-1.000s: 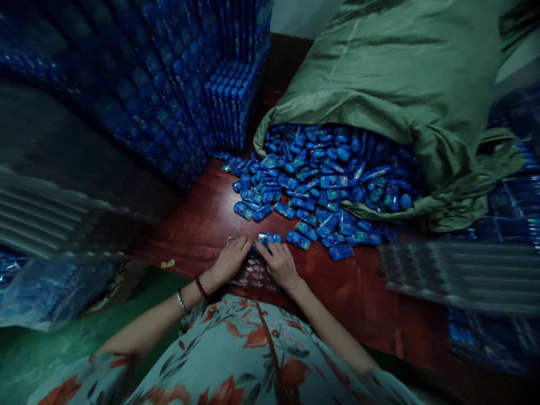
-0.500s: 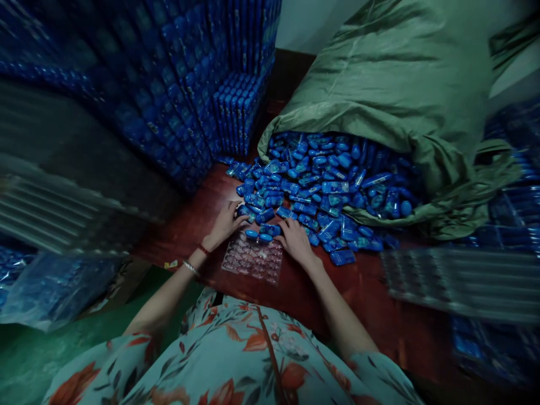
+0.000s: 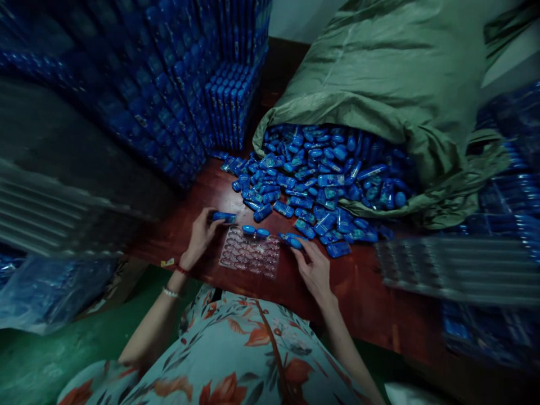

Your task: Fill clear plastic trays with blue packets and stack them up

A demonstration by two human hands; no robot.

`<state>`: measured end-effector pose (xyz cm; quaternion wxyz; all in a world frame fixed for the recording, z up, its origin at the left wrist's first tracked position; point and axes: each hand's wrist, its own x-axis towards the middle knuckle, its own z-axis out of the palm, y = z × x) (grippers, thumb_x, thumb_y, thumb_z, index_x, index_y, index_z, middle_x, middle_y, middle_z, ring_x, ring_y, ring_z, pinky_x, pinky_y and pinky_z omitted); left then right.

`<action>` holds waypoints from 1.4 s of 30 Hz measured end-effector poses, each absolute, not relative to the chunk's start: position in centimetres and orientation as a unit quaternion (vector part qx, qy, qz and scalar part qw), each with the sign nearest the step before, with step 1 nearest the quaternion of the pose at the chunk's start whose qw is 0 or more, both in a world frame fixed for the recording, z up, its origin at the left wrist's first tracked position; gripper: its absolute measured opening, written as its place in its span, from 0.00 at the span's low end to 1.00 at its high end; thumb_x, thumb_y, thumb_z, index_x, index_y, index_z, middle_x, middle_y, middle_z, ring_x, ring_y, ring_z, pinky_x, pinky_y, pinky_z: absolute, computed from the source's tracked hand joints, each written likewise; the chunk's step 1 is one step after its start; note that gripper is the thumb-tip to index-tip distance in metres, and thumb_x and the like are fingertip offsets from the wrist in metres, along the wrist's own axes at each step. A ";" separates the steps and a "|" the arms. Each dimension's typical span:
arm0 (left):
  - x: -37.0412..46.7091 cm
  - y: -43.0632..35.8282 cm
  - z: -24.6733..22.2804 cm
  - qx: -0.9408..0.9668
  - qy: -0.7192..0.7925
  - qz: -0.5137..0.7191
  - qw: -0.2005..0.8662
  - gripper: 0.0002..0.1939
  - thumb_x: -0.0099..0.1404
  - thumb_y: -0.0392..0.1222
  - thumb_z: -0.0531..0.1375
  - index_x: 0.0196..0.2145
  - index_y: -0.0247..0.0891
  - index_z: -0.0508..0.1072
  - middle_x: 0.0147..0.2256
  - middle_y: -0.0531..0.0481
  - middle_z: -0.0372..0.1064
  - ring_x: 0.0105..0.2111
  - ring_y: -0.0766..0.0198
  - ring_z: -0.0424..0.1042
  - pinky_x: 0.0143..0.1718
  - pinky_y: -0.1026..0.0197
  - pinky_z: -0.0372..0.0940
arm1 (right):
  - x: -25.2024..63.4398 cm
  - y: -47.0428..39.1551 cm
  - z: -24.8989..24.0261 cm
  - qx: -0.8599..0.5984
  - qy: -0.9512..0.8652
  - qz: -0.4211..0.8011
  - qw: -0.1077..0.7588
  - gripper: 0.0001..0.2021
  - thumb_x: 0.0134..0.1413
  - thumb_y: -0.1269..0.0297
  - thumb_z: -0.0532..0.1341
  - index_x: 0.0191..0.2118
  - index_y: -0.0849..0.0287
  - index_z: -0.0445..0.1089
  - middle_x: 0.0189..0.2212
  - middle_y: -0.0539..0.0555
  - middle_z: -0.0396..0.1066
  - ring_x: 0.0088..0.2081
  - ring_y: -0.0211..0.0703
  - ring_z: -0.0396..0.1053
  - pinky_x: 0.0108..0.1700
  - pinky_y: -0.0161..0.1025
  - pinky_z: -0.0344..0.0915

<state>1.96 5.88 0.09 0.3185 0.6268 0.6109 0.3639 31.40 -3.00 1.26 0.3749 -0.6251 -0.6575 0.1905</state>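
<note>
A clear plastic tray with rows of small hollows lies on the red-brown table, and two blue pieces stand in its far row. At the tray's upper left, my left hand grips a blue packet between thumb and fingers. My right hand is closed on another blue packet just beyond the tray's right edge. Past both hands spreads a pile of loose blue packets, which runs back into the mouth of a green sack.
Tall stacks of blue packets rise at the back left. Stacked clear trays stand at the left and lie at the right. The table's near edge runs in front of my body. More blue packs stand at far right.
My left hand has moved left and nearer, away from the pile, with a blue packet. My right hand has moved right and nearer, also with a packet. The view has shifted slightly.
</note>
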 end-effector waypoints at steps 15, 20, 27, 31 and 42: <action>4.3 1.0 0.3 0.880 0.398 0.222 0.133 0.17 0.66 0.30 0.47 0.52 0.35 0.63 0.42 0.41 0.67 0.42 0.58 0.65 0.42 0.55 0.67 | 27.3 -1.6 0.0 -0.538 -0.819 0.077 0.185 0.14 0.60 0.73 0.49 0.48 0.66 0.66 0.35 0.59 0.70 0.37 0.46 0.64 0.39 0.41 0.61; 5.3 1.5 1.8 0.920 0.357 0.119 0.107 0.15 0.66 0.30 0.46 0.48 0.34 0.65 0.42 0.41 0.66 0.44 0.57 0.65 0.48 0.52 0.64 | 25.6 -1.4 1.6 -0.535 -0.841 -0.036 0.077 0.14 0.59 0.76 0.48 0.46 0.68 0.67 0.32 0.60 0.70 0.34 0.46 0.62 0.36 0.41 0.56; 6.7 1.4 1.8 0.928 0.362 0.063 0.064 0.15 0.64 0.27 0.47 0.47 0.33 0.65 0.43 0.40 0.65 0.45 0.55 0.64 0.45 0.53 0.65 | 23.1 -1.1 2.1 -0.552 -0.832 -0.052 0.031 0.12 0.58 0.76 0.50 0.42 0.68 0.69 0.36 0.64 0.71 0.37 0.48 0.63 0.37 0.42 0.55; 5.5 1.1 1.7 0.899 0.391 0.179 0.077 0.20 0.65 0.30 0.47 0.54 0.37 0.61 0.48 0.39 0.63 0.46 0.57 0.64 0.44 0.54 0.64 | 25.3 -1.9 2.5 -0.588 -0.805 -0.003 0.074 0.12 0.61 0.69 0.51 0.47 0.63 0.66 0.35 0.59 0.71 0.36 0.47 0.64 0.38 0.43 0.56; 12.6 12.2 2.8 0.788 0.559 0.063 0.248 0.11 0.55 0.45 0.64 0.28 0.34 0.71 0.28 0.43 0.70 0.33 0.54 0.70 0.35 0.58 0.63 | 33.3 1.4 2.9 -0.642 -0.754 0.122 -0.066 0.15 0.50 0.75 0.58 0.46 0.58 0.65 0.42 0.59 0.68 0.39 0.47 0.67 0.33 0.38 0.59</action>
